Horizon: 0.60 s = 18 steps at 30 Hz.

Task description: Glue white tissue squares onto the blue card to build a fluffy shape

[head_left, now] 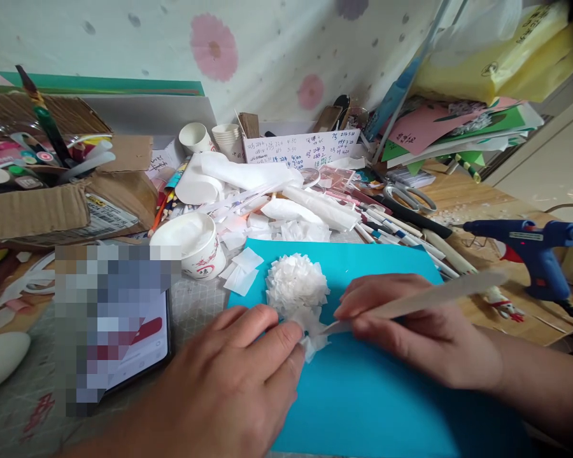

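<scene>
A fluffy white ball of ruffled tissue paper (297,281) sits on a blue sheet (363,407). Just in front of it lie thin translucent tissue pieces (315,346). My left hand (248,369) has its fingertips closed on the edge of these pieces; its thumb is partly hidden. My right hand (410,331) grips a pale, flat, tapered stick (434,298). The stick's thin tip touches the tissue, while its broad rounded end points up to the right. Loose white paper squares (243,270) rest at the sheet's upper left corner.
A paper cup (203,254) of white material and a phone (138,343) stand left. Rolled white paper and pens lie behind the sheet, with scissors (410,196) beyond. At right is a blue glue gun (542,254). A cardboard box (33,213) of supplies fills the back left.
</scene>
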Motion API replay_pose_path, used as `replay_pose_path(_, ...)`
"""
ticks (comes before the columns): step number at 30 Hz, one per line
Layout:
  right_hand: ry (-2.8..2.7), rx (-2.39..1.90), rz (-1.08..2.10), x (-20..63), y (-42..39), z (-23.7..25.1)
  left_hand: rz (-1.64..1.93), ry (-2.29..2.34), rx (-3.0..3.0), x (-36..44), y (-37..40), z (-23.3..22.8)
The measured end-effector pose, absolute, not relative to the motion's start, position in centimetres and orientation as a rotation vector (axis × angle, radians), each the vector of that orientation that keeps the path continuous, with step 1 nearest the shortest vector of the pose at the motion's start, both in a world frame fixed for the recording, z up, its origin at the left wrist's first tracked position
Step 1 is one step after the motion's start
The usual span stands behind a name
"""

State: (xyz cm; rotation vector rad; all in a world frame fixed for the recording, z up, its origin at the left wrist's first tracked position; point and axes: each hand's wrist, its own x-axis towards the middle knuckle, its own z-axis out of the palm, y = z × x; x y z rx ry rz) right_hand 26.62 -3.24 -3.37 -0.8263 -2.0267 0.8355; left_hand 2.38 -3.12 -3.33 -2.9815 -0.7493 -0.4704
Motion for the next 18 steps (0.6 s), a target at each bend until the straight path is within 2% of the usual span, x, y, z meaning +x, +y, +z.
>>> replay_pose_path(3, -1.676, -0.962, 0.873, 27.3, -2.3, -3.3, -0.483, -0.810, -2.965, 2.4, -3.4, -3.5)
replay_pose_path(5, -1.632, -0.996, 0.819, 27.9, -1.0, -2.8, -0.509, -0.842, -2.939, 2.4, -3.7, -3.6)
replay_pose_path(11, -2.001, -1.451, 0.538, 28.4, 3.8, -1.3, -0.500, -0.863, -2.917, 2.5, -3.8, -3.7)
replay_pose_path(18, -2.223, -1.753, 0.264, 26.7, 6.9, -1.8, -0.381, -0.883, -2.998, 2.3, -3.8, -3.9)
